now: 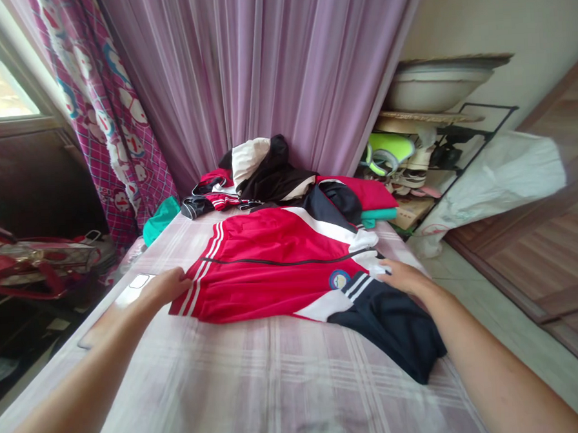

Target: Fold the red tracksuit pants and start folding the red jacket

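Note:
A red, white and navy zip-up jacket (268, 288) lies spread sideways on the bed, its collar to the right and its striped hem to the left. Its dark zip runs across the middle, and a round blue badge sits on the chest. My left hand (169, 286) is closed on the hem near the zip end. At the collar, my right hand (402, 275) pinches the white fabric. One navy sleeve (396, 327) reaches toward me, bent over the bed's right side. The other sleeve lies at the far side, partly hidden by the clothes heap.
A heap of dark, white and red clothes (271, 169) lies at the far end, beside a folded red and teal stack (378, 202). A phone (112, 310) lies by my left forearm. Right of the bed stands a rack (488, 135) with a basin (442, 86) and white plastic bag (505, 179).

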{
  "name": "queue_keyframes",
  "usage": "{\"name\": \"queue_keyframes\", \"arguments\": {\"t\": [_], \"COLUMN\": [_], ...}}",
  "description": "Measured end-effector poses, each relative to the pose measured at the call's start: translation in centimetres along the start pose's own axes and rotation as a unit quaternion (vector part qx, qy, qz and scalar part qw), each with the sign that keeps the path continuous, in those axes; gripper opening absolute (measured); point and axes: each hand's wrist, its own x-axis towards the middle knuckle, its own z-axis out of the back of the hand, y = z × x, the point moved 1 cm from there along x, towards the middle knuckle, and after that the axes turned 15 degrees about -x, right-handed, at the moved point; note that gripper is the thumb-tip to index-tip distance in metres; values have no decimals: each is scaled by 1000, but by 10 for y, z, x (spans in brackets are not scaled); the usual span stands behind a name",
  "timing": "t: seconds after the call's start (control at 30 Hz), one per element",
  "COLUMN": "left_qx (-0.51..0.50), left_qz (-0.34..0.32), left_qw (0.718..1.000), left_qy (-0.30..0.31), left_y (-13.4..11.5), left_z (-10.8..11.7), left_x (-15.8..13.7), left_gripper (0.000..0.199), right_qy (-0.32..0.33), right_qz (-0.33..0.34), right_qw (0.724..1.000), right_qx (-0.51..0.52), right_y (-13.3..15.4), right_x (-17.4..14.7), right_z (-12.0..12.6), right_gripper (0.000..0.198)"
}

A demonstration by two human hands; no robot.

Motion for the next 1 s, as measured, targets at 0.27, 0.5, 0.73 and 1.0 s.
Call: {"name": "queue_keyframes", "arguments": {"t": [0.27,0.5,0.73,1.0], "left_qx": [8,-25,-70,-123], "left_qz": [-34,-129,-146,-37], "left_qw": [998,983,985,968], "left_qy": [-52,-131,-61,-216], "left_y": [-10,-68,-93,-82], "left_z": [18,47,27,36], "left_x": [33,115,174,196], "left_gripper": [53,56,37,49], "right_qy": [49,-105,-65,-237], "right_qz": [-53,15,-15,-29], "right_qw": [994,990,987,963], "right_qx": [-80,94,145,122], "right_y": [25,88,140,146], "right_x": [24,81,144,176], "right_z": [41,68,66,57], "right_gripper": [30,50,40,39]}}
